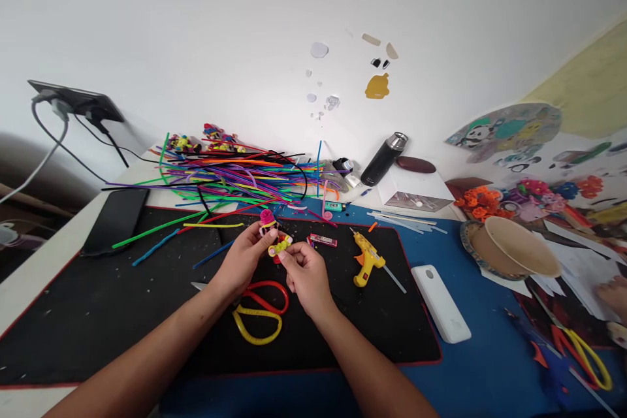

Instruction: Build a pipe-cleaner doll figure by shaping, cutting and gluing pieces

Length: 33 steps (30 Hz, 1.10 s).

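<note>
Between my two hands is a small pipe cleaner doll (pixel 280 247) with a pink top, a yellow middle and some red below. My left hand (pixel 245 253) pinches it from the left, near its head. From the right, my right hand (pixel 306 274) grips its yellow part with thumb and fingers. Scissors (pixel 259 339) with red and yellow handles lie on the black mat (pixel 161 333) just below, their blades partly behind my left wrist. A yellow hot glue gun (pixel 366 260) rests to the right of my right hand.
Beyond the mat lies a heap of coloured pipe cleaners (pixel 245 173), with more small dolls (pixel 220 137) behind it. A black phone (pixel 115 219) is at left. A black flask (pixel 385 160), white power bank (pixel 441 304) and bowl (pixel 522 248) stand rightward. Another person's hand (pixel 614 294) shows at far right.
</note>
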Each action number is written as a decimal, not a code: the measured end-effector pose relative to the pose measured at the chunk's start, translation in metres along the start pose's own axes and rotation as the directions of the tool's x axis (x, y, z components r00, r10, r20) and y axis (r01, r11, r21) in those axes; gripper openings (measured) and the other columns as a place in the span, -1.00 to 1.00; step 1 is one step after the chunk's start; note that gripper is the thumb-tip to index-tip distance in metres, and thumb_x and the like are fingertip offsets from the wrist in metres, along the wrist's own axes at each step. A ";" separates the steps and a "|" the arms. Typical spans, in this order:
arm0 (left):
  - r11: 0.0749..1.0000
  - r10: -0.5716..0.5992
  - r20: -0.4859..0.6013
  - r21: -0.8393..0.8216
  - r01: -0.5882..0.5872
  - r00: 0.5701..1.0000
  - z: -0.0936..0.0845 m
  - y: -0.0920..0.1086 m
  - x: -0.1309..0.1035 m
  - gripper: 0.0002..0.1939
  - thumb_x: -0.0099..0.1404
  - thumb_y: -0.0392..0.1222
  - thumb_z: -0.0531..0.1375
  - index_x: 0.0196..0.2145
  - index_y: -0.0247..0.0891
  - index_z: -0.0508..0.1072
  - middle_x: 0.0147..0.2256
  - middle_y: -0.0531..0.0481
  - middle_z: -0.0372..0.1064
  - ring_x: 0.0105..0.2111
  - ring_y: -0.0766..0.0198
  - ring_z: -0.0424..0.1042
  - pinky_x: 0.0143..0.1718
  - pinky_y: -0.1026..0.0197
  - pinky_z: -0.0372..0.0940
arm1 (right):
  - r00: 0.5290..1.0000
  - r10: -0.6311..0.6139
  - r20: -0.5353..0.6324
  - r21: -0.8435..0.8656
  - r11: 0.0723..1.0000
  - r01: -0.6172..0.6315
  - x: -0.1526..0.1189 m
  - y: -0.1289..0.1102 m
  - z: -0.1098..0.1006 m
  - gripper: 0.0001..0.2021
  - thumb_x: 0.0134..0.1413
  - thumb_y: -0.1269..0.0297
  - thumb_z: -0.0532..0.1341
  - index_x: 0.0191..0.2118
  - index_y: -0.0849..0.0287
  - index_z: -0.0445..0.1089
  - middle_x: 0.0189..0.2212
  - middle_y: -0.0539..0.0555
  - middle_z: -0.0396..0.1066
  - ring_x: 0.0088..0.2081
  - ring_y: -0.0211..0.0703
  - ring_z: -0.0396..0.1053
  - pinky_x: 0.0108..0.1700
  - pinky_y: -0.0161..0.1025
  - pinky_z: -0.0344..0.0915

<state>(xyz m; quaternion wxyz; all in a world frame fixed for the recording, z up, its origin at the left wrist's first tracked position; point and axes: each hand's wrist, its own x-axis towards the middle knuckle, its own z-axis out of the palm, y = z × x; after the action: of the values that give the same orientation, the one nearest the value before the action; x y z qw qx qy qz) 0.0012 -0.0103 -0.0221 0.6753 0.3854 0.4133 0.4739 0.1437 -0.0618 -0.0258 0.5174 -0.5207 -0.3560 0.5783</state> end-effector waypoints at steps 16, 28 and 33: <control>0.997 0.009 -0.067 -0.077 -0.014 0.998 0.008 0.003 -0.001 -0.51 0.12 0.16 0.56 -0.19 -0.24 0.61 -0.23 -0.12 0.65 -0.26 0.09 0.59 -0.18 0.15 0.44 | 1.000 -0.006 0.020 0.027 1.000 0.005 -0.002 0.002 0.002 -0.67 0.09 -0.01 0.45 -0.28 0.10 0.40 -0.70 -0.25 0.17 -0.75 -0.40 0.04 -0.67 -0.37 -0.04; 0.998 -0.014 -0.041 -0.060 0.011 0.999 0.009 0.004 -0.003 -0.51 0.09 0.17 0.57 -0.21 -0.23 0.63 -0.27 -0.10 0.65 -0.28 0.09 0.60 -0.17 0.14 0.45 | 0.998 -0.051 -0.028 -0.096 0.994 0.048 -0.001 0.007 0.001 -0.72 0.13 0.02 0.39 -0.28 0.07 0.36 -0.66 -0.22 0.17 -0.70 -0.35 0.04 -0.63 -0.34 -0.03; 0.998 -0.015 -0.036 -0.067 0.013 0.999 0.009 0.002 -0.001 -0.52 0.10 0.16 0.57 -0.21 -0.23 0.62 -0.28 -0.08 0.65 -0.29 0.12 0.59 -0.17 0.16 0.44 | 0.995 -0.079 -0.059 -0.121 0.990 0.071 -0.002 0.008 0.001 -0.74 0.13 0.03 0.39 -0.28 0.07 0.39 -0.64 -0.20 0.16 -0.66 -0.32 0.04 -0.60 -0.33 -0.02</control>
<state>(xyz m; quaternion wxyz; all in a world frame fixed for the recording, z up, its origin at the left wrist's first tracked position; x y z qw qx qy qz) 0.0082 -0.0118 -0.0168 0.6836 0.3510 0.4120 0.4896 0.1404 -0.0653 -0.0330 0.5179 -0.5550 -0.3924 0.5193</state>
